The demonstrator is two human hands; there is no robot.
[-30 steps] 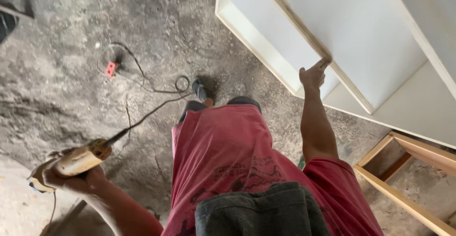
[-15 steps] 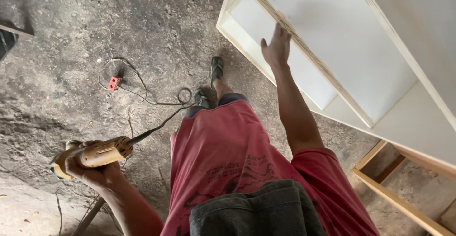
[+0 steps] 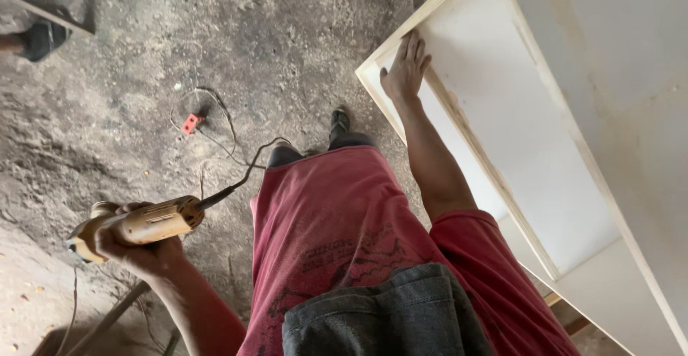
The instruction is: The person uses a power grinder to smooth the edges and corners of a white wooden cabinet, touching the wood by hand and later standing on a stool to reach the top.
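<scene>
The left hand [image 3: 136, 252] has its grip wrapped tight around a yellowed power drill [image 3: 140, 225], whose bit end is hard to make out. From it a black cord [image 3: 244, 177] trails away to a red plug [image 3: 190, 123] on the concrete floor [image 3: 287, 41]. The right hand [image 3: 405, 69] lies flat, fingers spread, on the white cabinet's [image 3: 530, 112] wooden edge; the cabinet is cut off by the frame.

The left hand [image 3: 136, 245] grips a yellow drill [image 3: 140, 225], its black cord [image 3: 240, 177] trailing over the rough concrete floor [image 3: 251, 48] toward a small red plug [image 3: 191, 123]. The right hand [image 3: 405, 69] lies flat, fingers spread, on the wooden edge of a white cabinet [image 3: 516, 112] near its corner. Between the arms hangs a red shirt [image 3: 337, 234], with one shoe [image 3: 340, 121] showing beyond it.
</scene>
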